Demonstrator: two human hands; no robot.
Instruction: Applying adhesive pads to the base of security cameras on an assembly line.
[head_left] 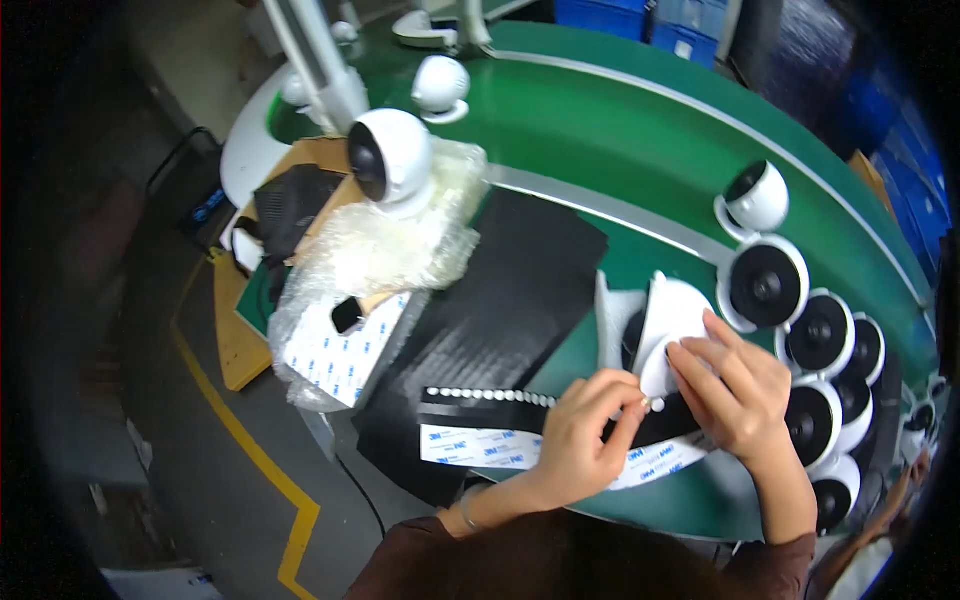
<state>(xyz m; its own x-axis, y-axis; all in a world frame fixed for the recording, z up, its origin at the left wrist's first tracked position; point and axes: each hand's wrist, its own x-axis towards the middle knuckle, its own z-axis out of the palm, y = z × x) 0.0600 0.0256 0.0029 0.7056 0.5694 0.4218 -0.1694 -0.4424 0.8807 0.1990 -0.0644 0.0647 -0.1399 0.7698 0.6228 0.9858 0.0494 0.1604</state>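
My right hand grips a white round-headed device, its fingers bent over the white base. The device lies tilted close in front of me, its dark face turned left and mostly hidden. Thumb and finger of my left hand are pinched together at the edge of that base. Whatever small piece they hold is too small to make out. Beneath both hands runs a black strip with a row of small white dots. White backing paper with blue print lies under the strip.
Several white devices with black round faces crowd the right side. Another device stands on bubble wrap at the left, beside black sheets. A green conveyor curves behind. Someone's arm shows at the lower right.
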